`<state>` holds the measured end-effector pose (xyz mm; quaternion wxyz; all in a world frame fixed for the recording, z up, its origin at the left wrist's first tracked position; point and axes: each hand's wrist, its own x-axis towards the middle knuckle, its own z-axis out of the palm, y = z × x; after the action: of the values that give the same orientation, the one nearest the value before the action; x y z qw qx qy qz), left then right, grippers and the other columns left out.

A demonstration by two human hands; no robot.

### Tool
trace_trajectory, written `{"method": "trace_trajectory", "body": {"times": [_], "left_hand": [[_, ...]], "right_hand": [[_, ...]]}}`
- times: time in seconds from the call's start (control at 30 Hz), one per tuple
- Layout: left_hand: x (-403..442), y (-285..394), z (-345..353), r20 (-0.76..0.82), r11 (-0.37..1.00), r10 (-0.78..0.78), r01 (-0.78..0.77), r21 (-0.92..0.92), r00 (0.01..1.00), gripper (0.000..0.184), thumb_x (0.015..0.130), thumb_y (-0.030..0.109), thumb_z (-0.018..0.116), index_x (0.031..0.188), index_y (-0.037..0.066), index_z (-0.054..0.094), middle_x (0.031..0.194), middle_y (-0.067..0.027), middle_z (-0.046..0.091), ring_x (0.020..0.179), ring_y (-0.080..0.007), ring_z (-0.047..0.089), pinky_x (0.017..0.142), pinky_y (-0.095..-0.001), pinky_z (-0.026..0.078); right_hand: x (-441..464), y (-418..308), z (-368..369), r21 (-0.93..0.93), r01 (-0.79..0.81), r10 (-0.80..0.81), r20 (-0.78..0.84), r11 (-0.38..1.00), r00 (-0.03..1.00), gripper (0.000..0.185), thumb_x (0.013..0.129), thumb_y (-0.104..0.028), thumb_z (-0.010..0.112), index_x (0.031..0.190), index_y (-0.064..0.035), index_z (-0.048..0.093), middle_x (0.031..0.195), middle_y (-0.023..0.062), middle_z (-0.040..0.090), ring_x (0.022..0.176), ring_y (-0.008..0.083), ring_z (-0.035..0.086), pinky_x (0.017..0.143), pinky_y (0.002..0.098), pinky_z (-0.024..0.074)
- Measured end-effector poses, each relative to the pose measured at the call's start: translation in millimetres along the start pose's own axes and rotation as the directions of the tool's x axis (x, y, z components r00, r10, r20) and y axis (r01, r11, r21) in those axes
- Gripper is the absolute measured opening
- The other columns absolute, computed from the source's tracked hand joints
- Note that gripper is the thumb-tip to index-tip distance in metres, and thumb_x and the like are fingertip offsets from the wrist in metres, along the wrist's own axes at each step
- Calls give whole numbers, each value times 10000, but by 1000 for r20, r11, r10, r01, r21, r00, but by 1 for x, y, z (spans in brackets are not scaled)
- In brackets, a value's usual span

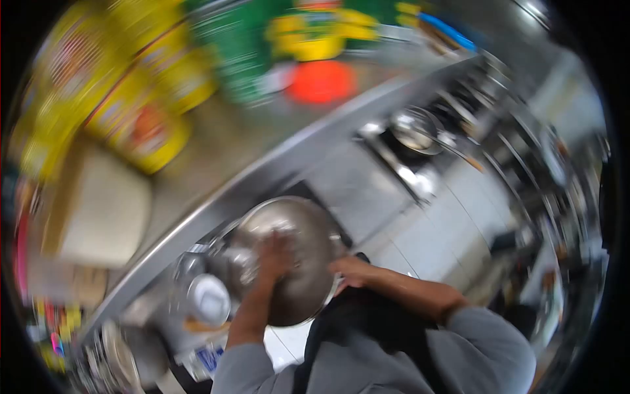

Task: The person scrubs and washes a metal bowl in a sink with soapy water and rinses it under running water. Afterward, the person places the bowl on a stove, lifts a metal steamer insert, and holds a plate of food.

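Two bare hands work at one big metal bowl in the head view, which sits just beside the middle of the shelf's long near edge, on the person's side. The left hand is down inside the bowl, but it is blurry, so I cannot tell if its fingers are spread or pressed together. The right hand pinches the rim with bent fingers, maybe to stop the bowl from tipping or sliding. The bowl is round, deep, smooth and shiny, so it seems able to keep things from spilling out. A clear tub with a round white lid is near it, perhaps to be easy to reach. On the shelf, bright yellow packs stand toward the left end, and a flat red lid lies near the long edge. A shiny round pan is farther off.
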<state>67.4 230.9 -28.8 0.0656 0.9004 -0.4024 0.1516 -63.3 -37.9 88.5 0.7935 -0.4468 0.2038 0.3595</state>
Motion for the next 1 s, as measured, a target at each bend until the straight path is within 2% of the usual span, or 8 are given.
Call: {"method": "trace_trajectory", "body": {"times": [0.03, 0.1, 0.13, 0.27, 0.4, 0.57, 0.77, 1.0], "left_hand": [[6, -14, -9, 10, 958, -278, 278, -70, 961, 604, 927, 272, 538, 1502, 133, 418, 1551, -167, 388, 1502, -368, 238, 1157, -656, 183], [23, -25, 23, -151, 963, -184, 209, 169, 971, 655, 959, 281, 526, 1540, 63, 316, 1593, -181, 318, 1470, -380, 298, 1153, -624, 190], [39, -16, 38, 153, 872, -472, 485, -66, 868, 633, 978, 259, 472, 1546, 50, 286, 1602, -201, 270, 1487, -393, 243, 1169, -620, 179], [35, 96, 4, 162, 913, -96, 152, -379, 982, 681, 1000, 354, 430, 1584, 87, 205, 1642, -176, 168, 1486, -411, 213, 1161, -622, 190], [-16, 89, -10, 315, 983, 46, 13, -182, 948, 690, 993, 363, 445, 1582, 91, 212, 1640, -181, 171, 1486, -414, 213, 1157, -620, 201], [-26, 61, -14, 347, 996, -22, 52, -77, 938, 701, 985, 375, 462, 1581, 96, 220, 1637, -187, 175, 1486, -416, 213, 1153, -617, 215], [-37, 40, -23, 406, 997, -65, 77, -13, 912, 715, 975, 388, 483, 1578, 101, 230, 1633, -195, 180, 1486, -420, 214, 1148, -614, 231], [-34, -10, -18, 541, 963, -177, 33, 266, 822, 731, 963, 404, 508, 1576, 108, 242, 1629, -204, 186, 1487, -424, 214, 1141, -610, 250]], "right_hand": [[8, 13, -13, 9, 24, -25, 50, 1000, 998, 356, 932, -156, 635, 1243, 10, 588, 1206, 146, 638, 1027, 356, 674, 688, 605, 612], [-10, -4, 20, 28, 125, -124, -33, 992, 992, 326, 955, -181, 617, 1225, 1, 606, 1150, 128, 668, 1053, 317, 670, 727, 576, 616], [-21, -12, 36, 31, 176, -173, -75, 984, 982, 314, 966, -194, 608, 1215, -3, 615, 1122, 118, 683, 1066, 297, 668, 747, 561, 618], [18, -22, 50, -343, 212, -352, -422, 915, 836, 1047, 791, -189, 661, 1598, -204, -7, 1287, 267, 581, 1084, 390, 659, 546, 454, 632], [-21, -32, 32, -145, 253, -290, -360, 956, 887, 1009, 793, -42, 548, 1587, -264, -34, 1475, 239, 428, 1187, 546, 543, 704, 702, 578], [-30, -29, 48, -46, 229, -234, -208, 972, 950, 1041, 783, 19, 528, 1582, -268, -75, 1544, 250, 287, 1166, 524, 560, 623, 673, 598], [0, -26, 53, -179, 247, -285, -239, 952, 928, 1066, 764, -41, 578, 1587, -185, -85, 1324, 338, 501, 956, 434, 684, 500, 410, 616], [-38, -41, 37, -206, 212, -279, -392, 955, 877, 1058, 778, -28, 577, 1587, -251, -67, 1406, 298, 411, 1083, 508, 614, 471, 486, 614]]}}
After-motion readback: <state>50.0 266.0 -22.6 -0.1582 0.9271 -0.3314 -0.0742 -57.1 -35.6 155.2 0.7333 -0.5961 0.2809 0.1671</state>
